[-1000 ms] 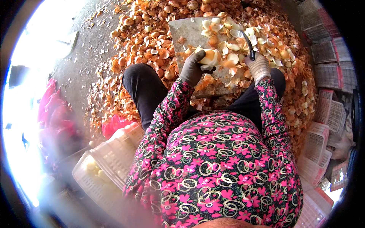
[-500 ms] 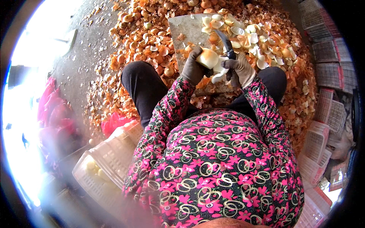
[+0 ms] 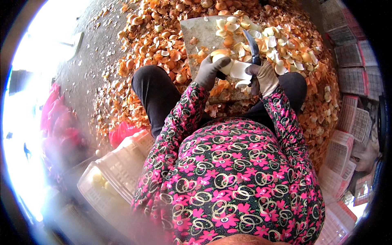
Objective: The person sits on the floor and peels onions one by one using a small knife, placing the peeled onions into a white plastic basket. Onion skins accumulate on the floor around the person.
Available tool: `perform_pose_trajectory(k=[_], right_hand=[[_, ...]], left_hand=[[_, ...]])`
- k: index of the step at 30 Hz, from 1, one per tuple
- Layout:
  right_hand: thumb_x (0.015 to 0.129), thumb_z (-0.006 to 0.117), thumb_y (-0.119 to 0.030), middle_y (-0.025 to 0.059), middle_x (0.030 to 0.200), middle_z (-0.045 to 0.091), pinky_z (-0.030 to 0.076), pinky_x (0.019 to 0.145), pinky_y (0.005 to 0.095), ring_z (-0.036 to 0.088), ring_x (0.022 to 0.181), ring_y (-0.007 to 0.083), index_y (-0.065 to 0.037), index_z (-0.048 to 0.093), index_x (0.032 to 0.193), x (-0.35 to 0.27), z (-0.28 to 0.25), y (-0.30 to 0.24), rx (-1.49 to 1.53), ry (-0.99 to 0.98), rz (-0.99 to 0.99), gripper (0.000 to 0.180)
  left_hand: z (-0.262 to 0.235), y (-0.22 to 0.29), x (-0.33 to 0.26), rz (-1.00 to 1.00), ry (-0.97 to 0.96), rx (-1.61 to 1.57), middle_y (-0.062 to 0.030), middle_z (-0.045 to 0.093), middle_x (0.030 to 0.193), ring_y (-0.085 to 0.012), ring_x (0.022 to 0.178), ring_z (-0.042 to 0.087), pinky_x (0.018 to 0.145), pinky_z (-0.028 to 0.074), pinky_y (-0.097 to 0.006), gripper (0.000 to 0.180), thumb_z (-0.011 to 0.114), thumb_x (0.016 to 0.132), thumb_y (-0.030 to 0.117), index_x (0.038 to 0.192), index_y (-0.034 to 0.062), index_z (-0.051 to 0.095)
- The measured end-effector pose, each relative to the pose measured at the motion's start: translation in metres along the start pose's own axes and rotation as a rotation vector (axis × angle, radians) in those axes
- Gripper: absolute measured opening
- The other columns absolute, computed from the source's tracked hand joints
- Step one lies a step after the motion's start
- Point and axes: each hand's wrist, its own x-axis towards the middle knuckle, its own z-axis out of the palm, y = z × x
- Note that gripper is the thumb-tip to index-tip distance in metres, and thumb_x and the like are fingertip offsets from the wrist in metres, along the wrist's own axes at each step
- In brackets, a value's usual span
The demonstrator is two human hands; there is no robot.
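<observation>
A round, pale, partly peeled onion point(image 3: 227, 67) was above the centre of the frame, gripped by the fingers of the grey-gloved left hand point(image 3: 209, 72). A curved white onion layer point(image 3: 240, 70) stretched from it toward the beige-and-grey-gloved right hand point(image 3: 263, 76), whose fingers were wrapped around a curved, dark-bladed knife point(image 3: 252, 45). Beneath lay a flat grey board point(image 3: 198, 32), ringed by orange-brown onion skins point(image 3: 316, 100).

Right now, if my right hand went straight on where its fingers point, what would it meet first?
For your right hand, probably the white onion layer, then the onion in your left hand, though depth is unclear.
</observation>
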Motion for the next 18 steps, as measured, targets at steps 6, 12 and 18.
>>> perform_pose_trajectory(k=[6,12,18], right_hand=[[0.079,0.069,-0.018,0.0029,0.065,0.059,0.049,0.056,0.0320,0.055,0.056,0.0148,-0.006,0.065,0.084,0.015,-0.027,0.022,-1.597,0.063,-0.447,0.014],[0.081,0.067,-0.028,0.0124,0.087,0.069,0.052,0.070,0.0339,0.066,0.075,0.0222,-0.001,0.061,0.095,0.029,-0.061,0.014,-1.134,0.309,0.108,0.031],[0.071,0.082,-0.038,0.0077,0.075,0.065,0.051,0.065,0.0306,0.058,0.066,0.0152,-0.001,0.063,0.098,0.000,0.029,-0.020,-0.555,0.086,-0.067,0.049]], left_hand=[[-0.014,-0.022,0.006,-0.162,-0.050,-0.340,-0.0155,0.063,0.101,-0.0277,0.086,0.065,0.062,0.056,-0.038,0.052,0.062,0.085,0.039,0.117,-0.0007,0.052],[-0.003,-0.018,0.005,-0.178,-0.146,-0.539,-0.0197,0.059,0.111,-0.0340,0.090,0.063,0.071,0.055,-0.048,0.055,0.063,0.085,0.038,0.120,-0.0021,0.047],[0.002,-0.026,0.011,-0.191,-0.087,-0.406,-0.0123,0.066,0.091,-0.0246,0.069,0.065,0.057,0.055,-0.037,0.046,0.057,0.090,0.038,0.115,-0.0005,0.056]])
